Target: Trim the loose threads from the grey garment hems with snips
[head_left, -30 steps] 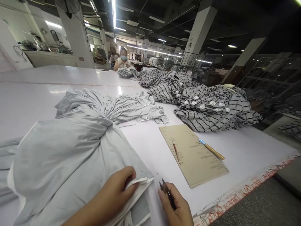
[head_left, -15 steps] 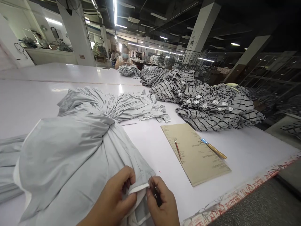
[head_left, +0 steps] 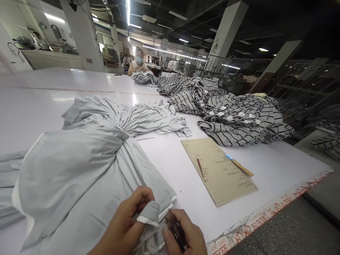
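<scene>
A large light grey garment (head_left: 79,177) with white edges spreads over the left and front of the table. My left hand (head_left: 130,219) is closed on a folded corner of this cloth, its white edge showing between thumb and fingers. Just to the right, my right hand (head_left: 184,233) is closed around a small dark tool (head_left: 176,228), whose pointed tip is by the cloth edge. The tool looks like thread snips, but its shape is partly hidden by my fingers.
A brown paper pad (head_left: 220,173) lies right of my hands, bearing a red pencil (head_left: 200,168) and a blue-and-yellow knife (head_left: 239,165). Striped garments (head_left: 239,117) are heaped behind it. Gathered grey cloth (head_left: 148,118) lies mid-table. A person (head_left: 138,63) sits at the far side.
The cloth edge between my hands has come away from my right hand; its corner is now folded up in my left hand. The dark tool shows more. The view has shifted slightly.
</scene>
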Available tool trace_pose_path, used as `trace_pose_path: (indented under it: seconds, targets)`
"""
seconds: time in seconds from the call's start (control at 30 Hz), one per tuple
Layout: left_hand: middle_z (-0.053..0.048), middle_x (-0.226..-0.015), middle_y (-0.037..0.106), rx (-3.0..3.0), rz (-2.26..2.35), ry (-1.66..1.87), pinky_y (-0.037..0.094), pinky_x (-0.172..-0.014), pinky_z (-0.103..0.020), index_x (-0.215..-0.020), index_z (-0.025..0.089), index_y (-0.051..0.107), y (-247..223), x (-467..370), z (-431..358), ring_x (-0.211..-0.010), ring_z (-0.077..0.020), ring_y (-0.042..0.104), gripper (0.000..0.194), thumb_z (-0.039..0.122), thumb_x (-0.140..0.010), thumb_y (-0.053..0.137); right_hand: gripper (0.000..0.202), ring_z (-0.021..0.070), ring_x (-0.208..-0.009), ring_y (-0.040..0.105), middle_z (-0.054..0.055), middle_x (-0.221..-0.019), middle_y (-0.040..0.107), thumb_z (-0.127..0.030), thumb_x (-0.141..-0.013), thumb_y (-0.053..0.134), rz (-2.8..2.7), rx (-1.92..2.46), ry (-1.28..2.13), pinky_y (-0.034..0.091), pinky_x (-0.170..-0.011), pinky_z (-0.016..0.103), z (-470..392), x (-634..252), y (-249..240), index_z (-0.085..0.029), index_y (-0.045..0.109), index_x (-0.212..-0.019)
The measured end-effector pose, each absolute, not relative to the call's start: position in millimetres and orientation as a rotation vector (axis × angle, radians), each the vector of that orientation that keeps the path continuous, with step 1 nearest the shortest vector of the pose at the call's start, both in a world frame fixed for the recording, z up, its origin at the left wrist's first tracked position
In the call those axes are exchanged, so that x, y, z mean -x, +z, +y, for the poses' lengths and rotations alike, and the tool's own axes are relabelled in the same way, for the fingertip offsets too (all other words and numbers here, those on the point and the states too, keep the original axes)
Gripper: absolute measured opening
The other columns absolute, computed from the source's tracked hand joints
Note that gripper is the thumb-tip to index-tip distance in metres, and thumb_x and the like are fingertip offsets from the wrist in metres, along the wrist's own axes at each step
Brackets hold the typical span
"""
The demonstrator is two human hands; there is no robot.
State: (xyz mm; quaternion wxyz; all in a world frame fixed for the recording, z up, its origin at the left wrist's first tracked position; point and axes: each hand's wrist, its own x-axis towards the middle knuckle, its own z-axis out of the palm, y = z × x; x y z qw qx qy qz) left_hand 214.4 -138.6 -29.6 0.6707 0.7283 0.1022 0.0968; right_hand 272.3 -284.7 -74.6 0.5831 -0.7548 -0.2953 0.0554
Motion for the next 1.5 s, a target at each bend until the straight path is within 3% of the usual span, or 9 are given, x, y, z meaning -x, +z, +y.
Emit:
trace_pose_path:
  seconds: [0.2,0.4,0.9,1.13,1.23,1.33,1.4,1.5]
  targets:
    - [0.006,-0.067,0.049,-1.628,0.210,0.219,0.037,-0.055,-0.021,-0.078,0.022,0.049,-29.0,-213.8,-139.9,-0.061,-0.0115,0.046,0.011,0.011,-0.080,0.048,0.024,0.0100,-0.043,0.032,-0.008,-0.052,0.035,-0.039,-0.087,0.052,-0.897,1.815,0.162,0.021,-0.041,0.021,-280.5,-276.0,-67.5,-0.023,0.045,-0.070]
    - [0.006,-0.068,0.047,-1.583,0.229,0.197,0.036,-0.057,-0.021,-0.078,0.022,0.048,-23.3,-214.9,-138.8,-0.062,-0.0114,0.044,0.008,0.019,-0.084,0.052,0.031,0.0103,-0.044,0.036,-0.007,-0.053,0.037,-0.041,-0.094,0.043,-0.859,1.869,0.197,0.022,-0.043,0.022,-283.4,-275.0,-72.1,-0.022,0.048,-0.070]
    - [0.007,-0.067,0.045,-1.523,0.228,0.163,0.033,-0.055,-0.019,-0.076,0.021,0.047,-19.6,-214.3,-138.2,-0.061,-0.0100,0.039,0.011,0.023,-0.086,0.053,0.027,0.0098,-0.046,0.035,-0.007,-0.055,0.037,-0.037,-0.094,0.043,-0.847,1.804,0.249,0.021,-0.044,0.022,-281.1,-279.2,-59.2,-0.022,0.048,-0.072]
    - [0.007,-0.066,0.042,-1.483,0.232,0.176,0.032,-0.053,-0.018,-0.077,0.022,0.049,-19.3,-214.0,-138.8,-0.059,-0.0093,0.037,0.010,0.021,-0.086,0.054,0.028,0.0088,-0.044,0.027,-0.009,-0.053,0.028,-0.039,-0.089,0.051,-0.837,1.789,0.295,0.018,-0.042,0.022,-280.9,-277.7,-59.2,-0.022,0.041,-0.070]
    - [0.008,-0.065,0.040,-1.483,0.202,0.177,0.030,-0.051,-0.018,-0.076,0.022,0.049,-20.3,-212.7,-137.5,-0.057,-0.0090,0.034,0.010,0.019,-0.085,0.054,0.025,0.0096,-0.045,0.031,-0.008,-0.053,0.033,-0.038,-0.091,0.048,-0.849,1.810,0.248,0.020,-0.043,0.022,-279.2,-277.2,-60.1,-0.022,0.046,-0.072]
    - [0.007,-0.066,0.044,-1.481,0.200,0.172,0.032,-0.053,-0.018,-0.076,0.022,0.049,-19.8,-212.4,-137.1,-0.059,-0.0092,0.038,0.011,0.019,-0.086,0.053,0.025,0.0106,-0.047,0.035,-0.006,-0.055,0.039,-0.037,-0.093,0.044,-0.830,1.836,0.214,0.022,-0.044,0.022,-279.0,-277.1,-60.9,-0.022,0.049,-0.073]
    - [0.007,-0.067,0.047,-1.473,0.211,0.167,0.034,-0.054,-0.018,-0.076,0.022,0.048,-19.8,-212.3,-137.7,-0.060,-0.0096,0.041,0.012,0.020,-0.086,0.053,0.024,0.0101,-0.046,0.033,-0.007,-0.054,0.036,-0.037,-0.092,0.046,-0.812,1.812,0.255,0.020,-0.044,0.022,-279.1,-276.4,-60.9,-0.022,0.048,-0.073]
    - [0.006,-0.070,0.052,-1.476,0.235,0.195,0.039,-0.057,-0.018,-0.081,0.023,0.052,-22.1,-211.3,-138.4,-0.063,-0.0107,0.048,0.006,0.018,-0.084,0.055,0.017,0.0093,-0.044,0.029,-0.009,-0.053,0.031,-0.035,-0.081,0.058,-0.783,1.736,0.347,0.019,-0.043,0.022,-278.2,-275.3,-60.4,-0.023,0.046,-0.077]
